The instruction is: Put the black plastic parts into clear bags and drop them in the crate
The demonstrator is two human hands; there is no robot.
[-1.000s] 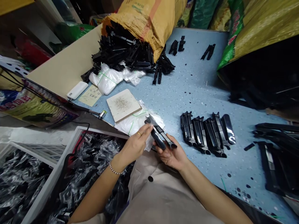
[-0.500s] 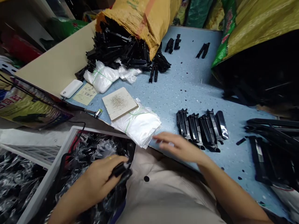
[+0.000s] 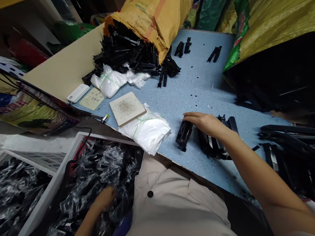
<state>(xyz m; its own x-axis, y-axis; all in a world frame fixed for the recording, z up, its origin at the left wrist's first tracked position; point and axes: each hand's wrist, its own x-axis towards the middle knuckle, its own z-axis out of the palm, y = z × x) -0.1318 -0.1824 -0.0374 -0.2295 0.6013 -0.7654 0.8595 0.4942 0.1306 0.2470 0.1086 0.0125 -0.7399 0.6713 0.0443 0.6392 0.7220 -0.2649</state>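
My right hand (image 3: 205, 124) reaches over a row of black plastic parts (image 3: 216, 141) on the blue speckled table (image 3: 187, 91). Its fingers curl over the top end of the leftmost black part (image 3: 183, 134), which lies slanted and a little apart from the row. My left hand (image 3: 105, 197) is low down in a white-framed bin (image 3: 52, 190) full of black parts in clear bags. Its fingers are buried among the bags and do not show. A stack of clear plastic bags (image 3: 147, 129) lies on the table edge between my two hands.
A yellow sack (image 3: 152, 19) at the back spills a heap of black parts (image 3: 128, 55). A square tile (image 3: 127, 107), a white power bank (image 3: 78, 93) and a paper note (image 3: 91, 98) lie to the left. More long black parts (image 3: 283, 141) sit at the right.
My left hand carried the bagged part down from the table edge into the bin. My right hand reached right to the row and slid its leftmost part out to the left.
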